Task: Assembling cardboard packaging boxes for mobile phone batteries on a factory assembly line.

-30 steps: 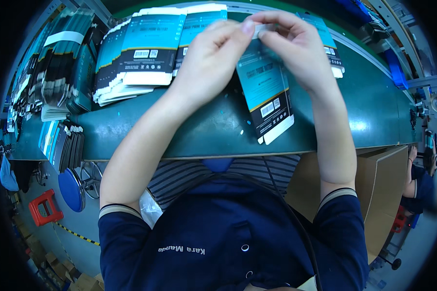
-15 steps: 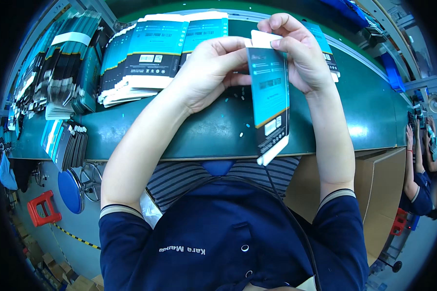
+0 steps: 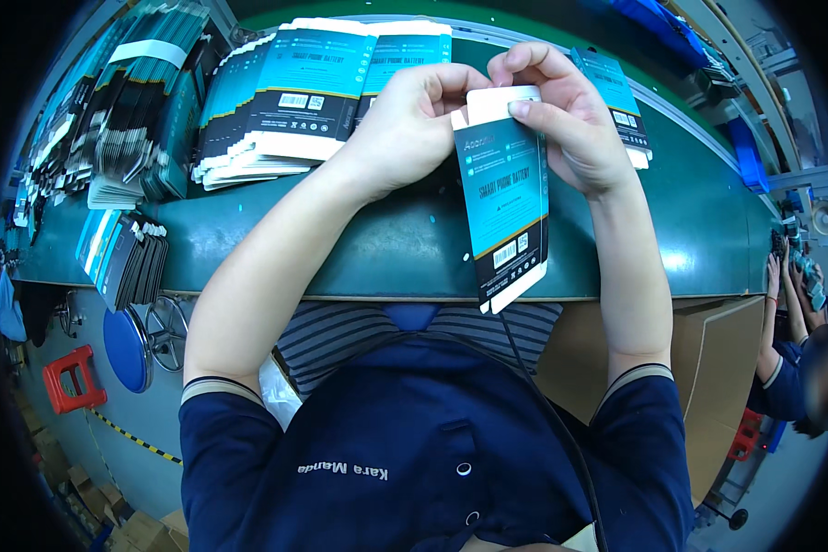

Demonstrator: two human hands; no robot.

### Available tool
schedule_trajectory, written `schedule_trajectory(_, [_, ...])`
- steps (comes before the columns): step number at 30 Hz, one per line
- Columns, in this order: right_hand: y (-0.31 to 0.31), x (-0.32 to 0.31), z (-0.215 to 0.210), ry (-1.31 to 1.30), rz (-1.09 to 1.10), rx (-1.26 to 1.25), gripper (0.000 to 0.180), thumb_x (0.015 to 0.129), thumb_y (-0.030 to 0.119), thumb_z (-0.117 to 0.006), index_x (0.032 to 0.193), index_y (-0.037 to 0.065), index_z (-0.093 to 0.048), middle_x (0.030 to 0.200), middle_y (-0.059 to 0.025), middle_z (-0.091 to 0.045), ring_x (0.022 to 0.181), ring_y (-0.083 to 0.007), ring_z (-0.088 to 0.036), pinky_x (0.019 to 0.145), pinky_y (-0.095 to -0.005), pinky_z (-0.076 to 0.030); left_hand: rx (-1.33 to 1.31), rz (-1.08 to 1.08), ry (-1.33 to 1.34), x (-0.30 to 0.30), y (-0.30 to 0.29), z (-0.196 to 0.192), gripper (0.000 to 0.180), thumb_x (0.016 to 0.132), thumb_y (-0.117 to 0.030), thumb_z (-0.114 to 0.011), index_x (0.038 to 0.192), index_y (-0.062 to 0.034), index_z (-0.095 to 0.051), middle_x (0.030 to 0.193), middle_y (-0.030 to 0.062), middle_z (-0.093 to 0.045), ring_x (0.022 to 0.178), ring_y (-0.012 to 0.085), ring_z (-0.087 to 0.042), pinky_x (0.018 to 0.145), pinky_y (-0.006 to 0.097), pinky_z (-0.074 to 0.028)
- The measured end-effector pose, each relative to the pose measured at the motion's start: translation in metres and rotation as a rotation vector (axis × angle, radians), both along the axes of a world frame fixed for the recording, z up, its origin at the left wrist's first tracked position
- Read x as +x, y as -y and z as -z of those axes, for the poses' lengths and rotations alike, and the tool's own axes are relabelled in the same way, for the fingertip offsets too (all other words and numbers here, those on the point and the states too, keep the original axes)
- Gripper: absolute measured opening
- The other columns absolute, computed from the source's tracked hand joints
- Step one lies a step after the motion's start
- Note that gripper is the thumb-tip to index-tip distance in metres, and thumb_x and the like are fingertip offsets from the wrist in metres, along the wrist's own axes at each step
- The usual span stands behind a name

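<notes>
A teal and black cardboard box [image 3: 508, 198] hangs upright between my hands, its white top flap raised and white tabs at its lower end. My right hand [image 3: 575, 124] pinches the upper right corner, thumb on the front by the flap, other fingers curled behind. At the upper left edge, my left hand [image 3: 412, 129] is closed on the box; its fingertips are partly hidden behind the card. Beyond my left hand, overlapping rows of matching flat boxes [image 3: 308, 78] lie on the green table [image 3: 359, 248].
Banded bundles of flat boxes [image 3: 147, 101] stand at the far left, with a smaller stack [image 3: 124, 262] at the table's front edge. More boxes [image 3: 612, 87] lie beyond my right hand. A large carton [image 3: 699, 368] stands below right. A blue stool [image 3: 127, 350] is lower left. Another person [image 3: 787, 368] works at far right.
The box has turned so its printed front faces me more fully. Its top and my left hand are slightly lower. My right hand keeps its pinch near the flap.
</notes>
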State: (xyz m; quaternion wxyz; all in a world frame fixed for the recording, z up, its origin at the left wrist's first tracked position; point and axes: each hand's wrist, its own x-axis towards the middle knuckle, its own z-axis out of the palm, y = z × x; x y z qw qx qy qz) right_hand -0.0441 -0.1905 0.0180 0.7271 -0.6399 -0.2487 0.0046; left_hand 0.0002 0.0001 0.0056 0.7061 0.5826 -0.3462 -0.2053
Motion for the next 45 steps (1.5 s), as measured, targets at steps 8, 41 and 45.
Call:
schedule_trajectory(8, [-0.001, -0.003, -0.022, -0.195, 0.056, 0.125, 0.037, 0.087, 0.012, -0.065, 0.120, 0.002, -0.052, 0.107, -0.0061, -0.056, 0.101, -0.0130, -0.055, 0.088, -0.0248, -0.047, 0.161, -0.115, 0.197, 0.012, -0.002, 0.004, 0.014, 0.087, -0.009, -0.062, 0.100, -0.0047, -0.062, 0.084, 0.0007, -0.062, 0.076, 0.0063, -0.059, 0.063, 0.020, -0.046])
schedule_trajectory(41, [-0.008, 0.006, -0.008, 0.099, 0.501, 0.171, 0.032, 0.082, 0.007, -0.071, 0.111, 0.000, -0.061, 0.098, -0.0100, -0.065, 0.089, -0.0130, -0.064, 0.075, -0.0262, -0.055, -0.356, 0.118, -0.232, -0.004, -0.032, 0.035, 0.060, 0.099, -0.007, -0.043, 0.150, -0.0265, -0.018, 0.139, 0.0217, -0.044, 0.116, 0.0339, -0.057, 0.090, 0.047, -0.053])
schedule_trajectory(45, [-0.006, 0.002, -0.007, -0.032, 0.467, 0.139, 0.033, 0.082, 0.007, -0.071, 0.112, -0.001, -0.060, 0.096, -0.0099, -0.065, 0.087, -0.0131, -0.065, 0.074, -0.0240, -0.054, -0.262, 0.410, -0.591, -0.019, 0.005, -0.006, 0.070, 0.098, -0.054, -0.033, 0.147, -0.0046, -0.023, 0.133, 0.0291, -0.046, 0.111, 0.0410, -0.058, 0.087, 0.049, -0.054])
